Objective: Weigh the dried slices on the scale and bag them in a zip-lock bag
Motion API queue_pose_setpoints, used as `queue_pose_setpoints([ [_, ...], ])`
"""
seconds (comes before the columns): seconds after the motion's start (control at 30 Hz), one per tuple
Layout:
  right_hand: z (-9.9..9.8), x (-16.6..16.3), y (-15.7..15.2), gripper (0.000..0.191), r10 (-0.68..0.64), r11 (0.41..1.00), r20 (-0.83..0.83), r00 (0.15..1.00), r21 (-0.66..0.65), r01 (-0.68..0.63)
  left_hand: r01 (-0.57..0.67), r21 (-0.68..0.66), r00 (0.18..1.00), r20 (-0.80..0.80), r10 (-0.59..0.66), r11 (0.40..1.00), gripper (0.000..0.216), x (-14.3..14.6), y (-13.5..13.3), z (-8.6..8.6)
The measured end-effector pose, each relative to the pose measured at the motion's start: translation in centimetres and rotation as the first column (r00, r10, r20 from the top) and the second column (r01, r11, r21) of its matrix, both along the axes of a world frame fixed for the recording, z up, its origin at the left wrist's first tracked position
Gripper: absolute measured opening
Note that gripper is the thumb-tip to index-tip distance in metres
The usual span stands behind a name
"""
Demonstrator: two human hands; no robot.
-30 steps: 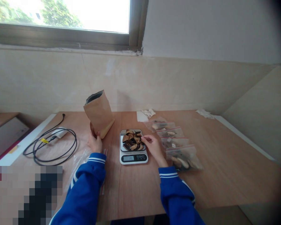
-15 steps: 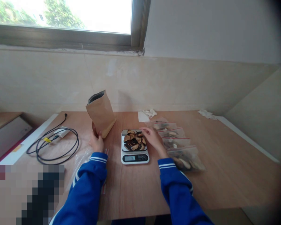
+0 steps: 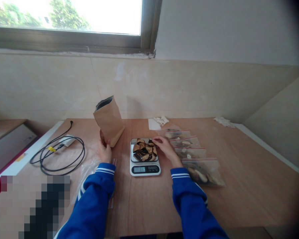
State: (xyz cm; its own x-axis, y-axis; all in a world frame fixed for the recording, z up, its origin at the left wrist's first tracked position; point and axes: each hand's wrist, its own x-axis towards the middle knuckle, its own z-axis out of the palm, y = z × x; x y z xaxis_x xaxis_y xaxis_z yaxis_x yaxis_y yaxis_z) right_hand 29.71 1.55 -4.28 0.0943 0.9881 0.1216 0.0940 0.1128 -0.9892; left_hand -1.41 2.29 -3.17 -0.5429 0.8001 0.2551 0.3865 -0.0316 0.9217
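My left hand (image 3: pixel 105 151) grips the lower left corner of a brown paper bag (image 3: pixel 109 121). The bag leans to the left, its dark-lined mouth open at the top. A white kitchen scale (image 3: pixel 145 170) sits between my hands, its display lit but too small to read. Dried brown slices (image 3: pixel 144 151) with dark edges are heaped on its plate. At the plate's back right corner, my right hand (image 3: pixel 165 147) pinches a dark-edged dried slice, partly hidden by the fingertips.
Several red-topped zip bags (image 3: pixel 204 172) with dried pieces lie in a row on the right. A coiled black cable (image 3: pixel 83 152) with a white adapter (image 3: pixel 67 141) is at left. Clear plastic bags (image 3: pixel 86 171) lie under my left forearm. Crumpled tissue (image 3: pixel 161 120) rests near the wall.
My right fingertips stay at the plate's back right corner, with a dark slice now showing more plainly by them. The bag and my left hand hold their place; the view shifts slightly.
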Motion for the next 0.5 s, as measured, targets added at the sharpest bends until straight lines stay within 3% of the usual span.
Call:
queue_pose_setpoints([
  [0.33, 0.15, 0.06, -0.5, 0.034, -0.012, 0.997, 0.046, 0.999, 0.078, 0.009, -0.001, 0.019, 1.0, -0.009, 0.001, 1.0, 0.039, -0.08, 0.13, -0.23],
  [0.5, -0.33, 0.21, -0.24, 0.03, -0.124, 0.985, 0.04, 0.992, 0.123, 0.118, 0.039, 0.046, 0.999, -0.028, -0.037, 0.998, 0.041, -0.07, 0.16, -0.21],
])
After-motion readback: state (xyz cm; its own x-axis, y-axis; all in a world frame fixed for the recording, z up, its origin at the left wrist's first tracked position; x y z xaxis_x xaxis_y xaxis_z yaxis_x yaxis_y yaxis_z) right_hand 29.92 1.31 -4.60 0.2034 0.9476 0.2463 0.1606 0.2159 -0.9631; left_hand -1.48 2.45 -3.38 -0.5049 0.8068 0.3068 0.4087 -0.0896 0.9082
